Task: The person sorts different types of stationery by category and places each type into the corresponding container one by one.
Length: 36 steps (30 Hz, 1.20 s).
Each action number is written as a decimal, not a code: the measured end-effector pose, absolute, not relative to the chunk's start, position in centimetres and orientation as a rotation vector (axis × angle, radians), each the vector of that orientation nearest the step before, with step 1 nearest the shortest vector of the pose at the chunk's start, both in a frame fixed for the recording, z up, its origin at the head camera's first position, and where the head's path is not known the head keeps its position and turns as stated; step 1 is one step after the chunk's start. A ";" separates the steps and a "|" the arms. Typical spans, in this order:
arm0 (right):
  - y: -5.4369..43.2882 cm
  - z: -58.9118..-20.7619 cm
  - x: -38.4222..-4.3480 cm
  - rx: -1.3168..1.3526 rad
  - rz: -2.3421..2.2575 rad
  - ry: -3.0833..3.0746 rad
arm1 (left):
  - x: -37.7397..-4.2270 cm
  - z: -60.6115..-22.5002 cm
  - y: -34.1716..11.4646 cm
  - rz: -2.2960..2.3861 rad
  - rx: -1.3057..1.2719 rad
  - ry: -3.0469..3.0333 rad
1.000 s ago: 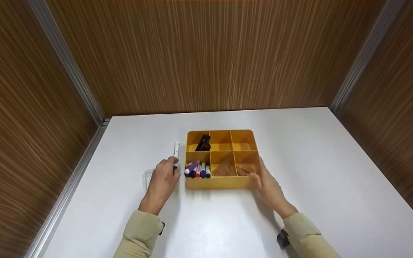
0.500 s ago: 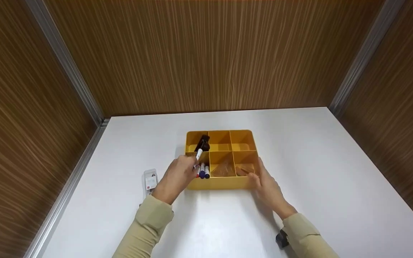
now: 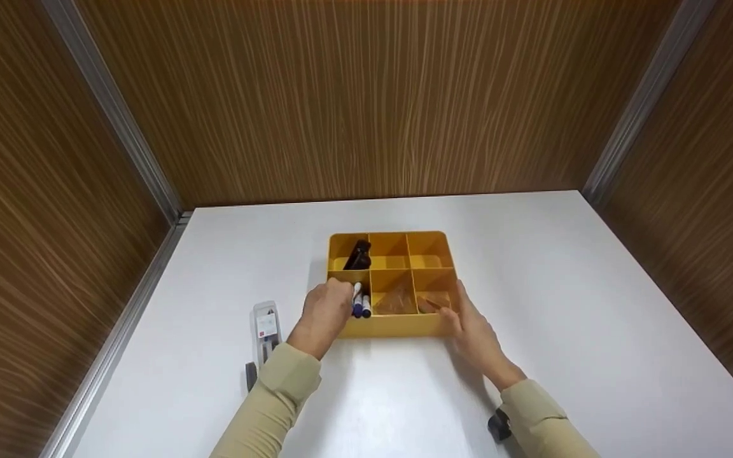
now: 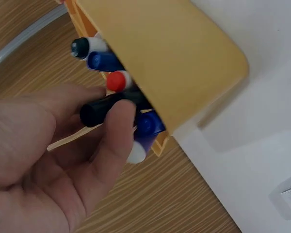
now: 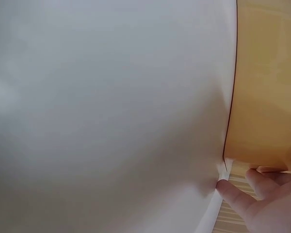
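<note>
In the head view, my left hand is over the front left compartment of a yellow organizer box. In the left wrist view, its thumb and fingers pinch a marker by its black cap, the marker's body reaching in among the others. Beside it are a red-capped marker, a blue-capped marker and several more. My right hand holds the box's front right corner, thumb at the front and fingers along the side; in the right wrist view, fingertips show at the box's lower edge.
Dark objects lie in the back left compartment. A clear pack with a white label lies left of the box, near a dark item partly behind the left sleeve. Wood-grain panels wall in the white table.
My left hand has brought the marker from the table left of the box over to the front left compartment and lowered it in. My right hand has stayed at the corner.
</note>
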State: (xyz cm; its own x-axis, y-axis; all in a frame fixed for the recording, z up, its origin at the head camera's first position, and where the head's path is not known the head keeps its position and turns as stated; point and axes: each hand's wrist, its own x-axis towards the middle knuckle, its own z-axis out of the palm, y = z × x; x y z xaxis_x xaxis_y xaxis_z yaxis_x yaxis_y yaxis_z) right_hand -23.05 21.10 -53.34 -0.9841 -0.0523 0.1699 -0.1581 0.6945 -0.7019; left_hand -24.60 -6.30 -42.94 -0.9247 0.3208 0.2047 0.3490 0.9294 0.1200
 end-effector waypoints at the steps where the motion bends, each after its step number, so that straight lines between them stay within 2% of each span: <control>1: 21.1 -53.3 -23.0 0.173 1.164 -2.764 | -24.6 -43.1 -6.2 -0.192 -0.477 -2.919; 7: 21.1 -53.4 -23.1 0.189 1.156 -2.752 | -24.5 -44.5 -6.0 -0.092 -0.345 -2.878; 13: 21.4 -53.6 -23.0 0.210 1.142 -2.731 | -24.1 -45.6 -6.3 -0.068 -0.379 -2.657; 21: 21.7 -53.5 -23.1 0.204 1.157 -2.732 | -23.9 -44.8 -7.4 -0.340 -0.403 -2.703; 30: 21.6 -53.4 -23.1 0.190 1.157 -2.747 | -24.2 -41.4 -11.5 -0.613 -0.254 -2.628; 36: 21.6 -53.5 -23.1 0.216 1.144 -2.733 | -23.5 -41.8 -14.8 -0.594 -0.138 -2.578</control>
State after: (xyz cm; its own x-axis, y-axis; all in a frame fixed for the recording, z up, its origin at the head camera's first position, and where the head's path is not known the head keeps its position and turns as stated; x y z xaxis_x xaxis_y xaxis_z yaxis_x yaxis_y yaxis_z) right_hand -23.11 21.64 -53.46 -0.9749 -0.0670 0.2121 -0.1981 0.6953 -0.6909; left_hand -23.49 -14.79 -41.79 -0.8759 -0.0105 0.4825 0.2016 0.9004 0.3856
